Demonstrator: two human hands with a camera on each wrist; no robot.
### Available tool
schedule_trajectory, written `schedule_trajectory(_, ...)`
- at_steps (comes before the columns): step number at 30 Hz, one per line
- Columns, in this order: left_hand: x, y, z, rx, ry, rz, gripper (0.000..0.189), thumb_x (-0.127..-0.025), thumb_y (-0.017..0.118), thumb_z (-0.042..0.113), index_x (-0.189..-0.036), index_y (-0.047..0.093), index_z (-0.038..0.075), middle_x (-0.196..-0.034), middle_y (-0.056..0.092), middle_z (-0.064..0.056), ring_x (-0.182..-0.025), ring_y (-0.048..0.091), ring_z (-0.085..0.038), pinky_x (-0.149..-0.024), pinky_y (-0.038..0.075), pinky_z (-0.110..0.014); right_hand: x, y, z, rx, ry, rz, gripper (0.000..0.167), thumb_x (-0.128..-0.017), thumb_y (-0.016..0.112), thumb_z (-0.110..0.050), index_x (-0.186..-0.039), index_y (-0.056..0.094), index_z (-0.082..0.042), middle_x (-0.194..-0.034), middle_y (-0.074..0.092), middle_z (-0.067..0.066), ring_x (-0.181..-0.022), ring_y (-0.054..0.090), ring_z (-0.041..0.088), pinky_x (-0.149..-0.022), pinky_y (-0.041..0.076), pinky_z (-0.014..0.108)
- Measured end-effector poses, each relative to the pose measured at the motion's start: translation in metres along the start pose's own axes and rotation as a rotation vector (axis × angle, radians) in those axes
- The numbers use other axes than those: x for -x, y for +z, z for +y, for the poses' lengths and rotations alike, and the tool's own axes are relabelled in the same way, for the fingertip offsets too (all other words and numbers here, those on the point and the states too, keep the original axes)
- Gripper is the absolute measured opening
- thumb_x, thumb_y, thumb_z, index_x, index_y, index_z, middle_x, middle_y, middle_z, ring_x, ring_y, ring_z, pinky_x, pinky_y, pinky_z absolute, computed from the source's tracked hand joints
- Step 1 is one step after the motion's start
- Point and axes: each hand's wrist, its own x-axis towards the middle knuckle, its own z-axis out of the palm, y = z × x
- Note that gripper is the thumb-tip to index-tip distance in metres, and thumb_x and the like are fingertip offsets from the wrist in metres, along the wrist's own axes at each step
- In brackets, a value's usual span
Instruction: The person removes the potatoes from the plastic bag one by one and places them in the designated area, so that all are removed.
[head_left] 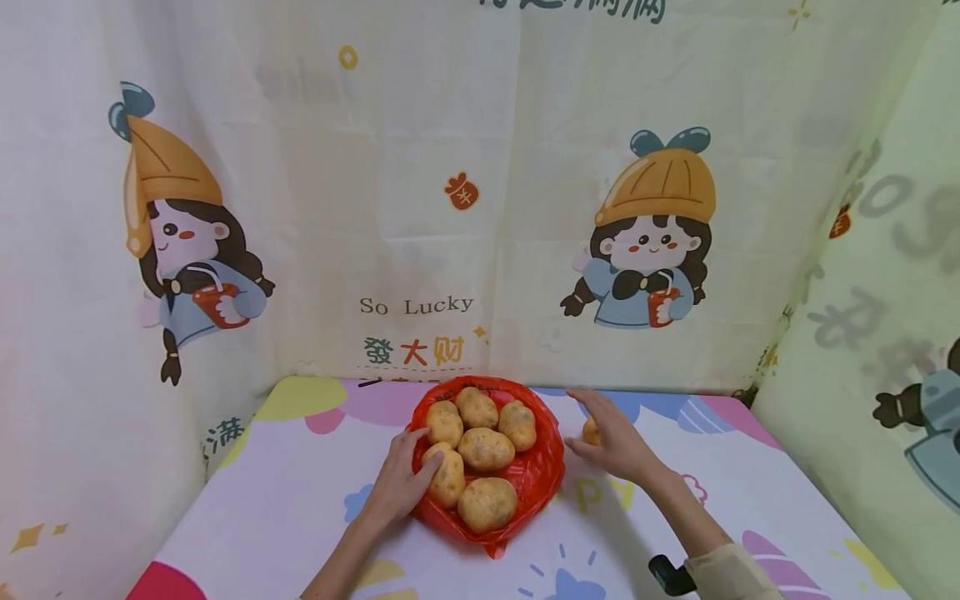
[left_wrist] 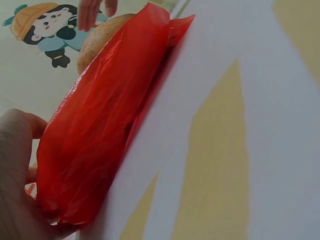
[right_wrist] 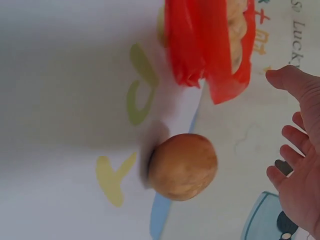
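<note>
a single potato (head_left: 591,431) is seen on the bench (head_left: 300,500), outside the red bag (head_left: 538,475) and to its right. it is partly hidden by the right hand (head_left: 618,442), which is the nearer of the two; its fingers and thumb are held spread, with nothing gripped, and a gap to the potato is shown in the right wrist view. a roundish outline is presented there, so no long axis can be told. the bag is gripped at its left side by the left hand (head_left: 401,479), and six potatoes (head_left: 486,450) are held inside.
</note>
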Motion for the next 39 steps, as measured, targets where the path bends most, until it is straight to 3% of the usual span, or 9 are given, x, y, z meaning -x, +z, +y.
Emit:
schedule_trajectory(6, 0.001, 0.000, -0.002, -0.004, -0.005, -0.003, 0.059, -0.100, 0.062, 0.040, -0.148, 0.047, 0.009, -0.153, 0.037, -0.021, -0.139, 0.042, -0.042, -0.110, 0.040, -0.065, 0.001, 0.000, -0.019, -0.028, 0.013, 0.019, 0.079, -0.085, 0.083, -0.018, -0.153, 0.044, -0.015, -0.155, 0.046, 0.013, -0.144, 0.039, 0.041, -0.103, 0.042, 0.070)
schedule_trajectory(14, 0.000, 0.000, -0.004, -0.014, -0.006, -0.001, 0.058, -0.101, 0.062, 0.039, -0.147, 0.047, 0.009, -0.153, 0.038, -0.020, -0.139, 0.042, -0.041, -0.111, 0.039, -0.064, 0.002, 0.003, -0.034, -0.077, -0.038, 0.058, 0.079, -0.084, 0.085, -0.019, -0.152, 0.046, -0.016, -0.155, 0.047, 0.011, -0.143, 0.041, 0.039, -0.103, 0.043, 0.069)
schedule_trajectory(19, -0.001, 0.000, -0.004, -0.033, 0.030, 0.011, 0.057, -0.101, 0.062, 0.039, -0.146, 0.049, 0.007, -0.151, 0.041, -0.021, -0.138, 0.043, -0.041, -0.112, 0.038, -0.063, 0.003, 0.008, -0.043, -0.088, -0.070, 0.059, 0.077, -0.085, 0.084, -0.021, -0.152, 0.047, -0.014, -0.155, 0.048, 0.011, -0.142, 0.042, 0.039, -0.103, 0.044, 0.068)
schedule_trajectory(28, -0.007, -0.001, -0.001, -0.032, 0.035, 0.018, 0.058, -0.101, 0.062, 0.040, -0.147, 0.048, 0.008, -0.153, 0.039, -0.022, -0.139, 0.042, -0.041, -0.112, 0.037, -0.064, 0.003, 0.015, -0.051, -0.147, -0.092, 0.044, 0.077, -0.086, 0.083, -0.025, -0.153, 0.046, -0.016, -0.155, 0.048, 0.010, -0.145, 0.040, 0.038, -0.098, 0.050, 0.066)
schedule_trajectory(39, -0.003, 0.001, -0.003, -0.035, 0.029, 0.009, 0.060, -0.101, 0.061, 0.043, -0.147, 0.048, 0.008, -0.153, 0.039, -0.021, -0.140, 0.042, -0.041, -0.112, 0.037, -0.064, 0.008, 0.026, -0.055, -0.228, -0.070, 0.023, 0.077, -0.087, 0.082, -0.025, -0.154, 0.043, -0.019, -0.157, 0.045, 0.006, -0.146, 0.038, 0.034, -0.097, 0.053, 0.061)
